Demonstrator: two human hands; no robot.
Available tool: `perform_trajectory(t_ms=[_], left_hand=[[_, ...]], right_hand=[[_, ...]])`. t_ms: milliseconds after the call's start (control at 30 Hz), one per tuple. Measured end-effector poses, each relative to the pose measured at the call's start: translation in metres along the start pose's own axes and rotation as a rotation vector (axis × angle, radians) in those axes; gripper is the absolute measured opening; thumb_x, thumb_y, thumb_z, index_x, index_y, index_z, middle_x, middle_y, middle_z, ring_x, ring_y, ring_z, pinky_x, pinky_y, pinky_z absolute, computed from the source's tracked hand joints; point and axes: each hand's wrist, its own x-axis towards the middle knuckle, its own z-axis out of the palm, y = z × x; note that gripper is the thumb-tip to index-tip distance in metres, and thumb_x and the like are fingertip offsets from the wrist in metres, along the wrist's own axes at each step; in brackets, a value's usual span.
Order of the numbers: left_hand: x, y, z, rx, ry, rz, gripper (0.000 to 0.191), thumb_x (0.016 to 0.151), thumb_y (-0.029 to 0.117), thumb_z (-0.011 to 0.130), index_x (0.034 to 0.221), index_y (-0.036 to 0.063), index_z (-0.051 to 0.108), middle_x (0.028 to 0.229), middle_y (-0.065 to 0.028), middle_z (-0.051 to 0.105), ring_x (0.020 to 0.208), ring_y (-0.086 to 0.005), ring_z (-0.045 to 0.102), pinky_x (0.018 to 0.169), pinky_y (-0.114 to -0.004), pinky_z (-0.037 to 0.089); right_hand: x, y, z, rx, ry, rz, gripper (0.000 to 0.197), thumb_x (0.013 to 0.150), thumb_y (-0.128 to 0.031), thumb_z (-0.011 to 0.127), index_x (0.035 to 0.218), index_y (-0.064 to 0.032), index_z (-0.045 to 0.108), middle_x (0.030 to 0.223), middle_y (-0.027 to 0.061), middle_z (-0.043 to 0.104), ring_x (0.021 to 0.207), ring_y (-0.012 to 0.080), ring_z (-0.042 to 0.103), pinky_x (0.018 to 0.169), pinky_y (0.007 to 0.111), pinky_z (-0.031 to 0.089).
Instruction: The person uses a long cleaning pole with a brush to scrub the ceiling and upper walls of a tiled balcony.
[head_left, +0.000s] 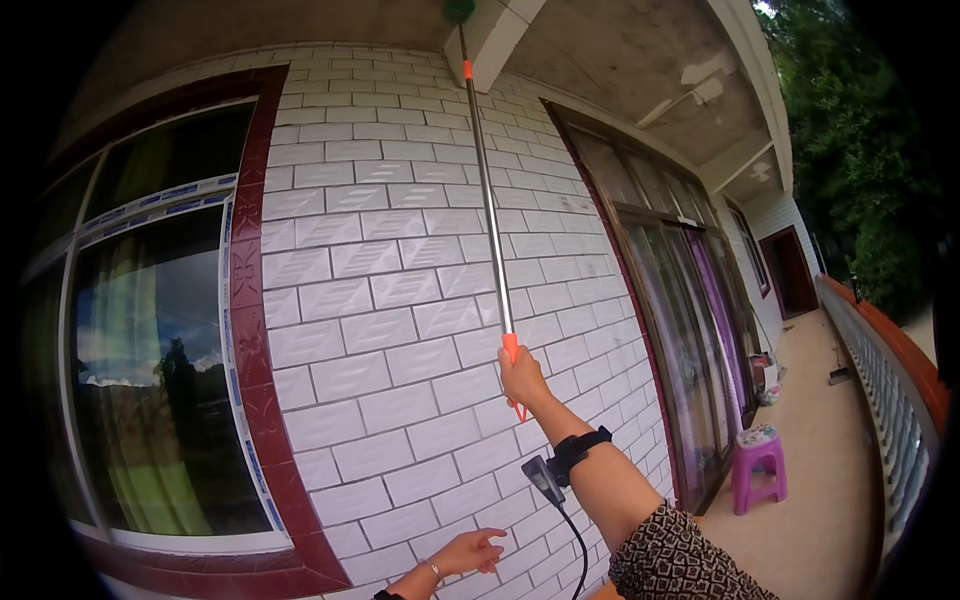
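Observation:
My right hand grips the orange handle at the lower end of a long metal telescopic pole. The pole rises steeply along the white tiled wall. At its top a green brush head is up by the ceiling beside a concrete beam; the frame's upper edge cuts it off, and I cannot tell whether it touches. Lower down, my left hand holds nothing, its fingers apart in front of the tiles. A bracelet circles that wrist.
On the left is a window framed in dark red tile. To the right are sliding glass doors with a purple curtain. A purple plastic stool stands on the balcony floor, near a balustrade. Farther back lies a dustpan.

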Motion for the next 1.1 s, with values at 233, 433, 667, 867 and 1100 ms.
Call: perform_trajectory(t_ms=[233,433,667,867,1100], left_hand=[[-0.057,-0.040,-0.053,0.002,0.108,-0.094,0.038,0.084,0.019,0.049,0.118,0.0035,0.040,0.077,-0.0083,0.058,0.065,-0.0117,0.058,0.059,-0.023,0.049],[-0.074,-0.060,-0.042,-0.034,0.125,-0.209,0.036,0.085,0.017,0.048,0.118,0.0021,0.040,0.075,-0.0079,0.058,0.066,-0.0115,0.058,0.060,-0.022,0.049],[-0.028,-0.029,0.007,-0.016,-0.073,-0.054,0.038,0.084,0.018,0.048,0.119,0.0036,0.039,0.075,-0.0068,0.057,0.065,-0.0108,0.056,0.058,-0.023,0.048],[-0.010,0.020,0.055,0.040,-0.189,0.018,0.039,0.085,0.020,0.047,0.121,0.0065,0.039,0.077,-0.0043,0.055,0.068,-0.0094,0.055,0.063,-0.022,0.047],[-0.049,-0.012,0.057,0.005,-0.212,-0.147,0.040,0.085,0.021,0.047,0.123,0.0093,0.038,0.079,-0.0058,0.055,0.070,-0.0108,0.056,0.064,-0.023,0.047]], right_hand=[[0.024,-0.010,-0.006,0.130,-0.077,0.073,0.032,0.084,-0.031,0.039,0.080,0.0001,0.040,0.055,0.0048,0.040,0.039,0.0140,0.043,0.031,0.029,0.038],[-0.030,0.055,-0.032,0.058,-0.059,0.141,0.032,0.084,-0.033,0.040,0.081,-0.0008,0.040,0.053,0.0051,0.042,0.034,0.0142,0.042,0.030,0.029,0.036],[-0.161,0.130,-0.075,-0.068,-0.029,0.134,0.038,0.083,-0.036,0.041,0.081,0.0020,0.046,0.060,0.0167,0.053,0.052,0.0281,0.055,0.046,0.038,0.043],[-0.111,0.088,-0.088,-0.172,0.109,-0.082,0.040,0.085,-0.037,0.040,0.083,0.0023,0.048,0.066,0.0236,0.055,0.067,0.0415,0.053,0.059,0.044,0.041],[0.001,0.000,-0.061,-0.050,-0.005,-0.017,0.040,0.085,-0.034,0.040,0.082,0.0058,0.043,0.059,0.0176,0.053,0.043,0.0250,0.055,0.032,0.034,0.041]])
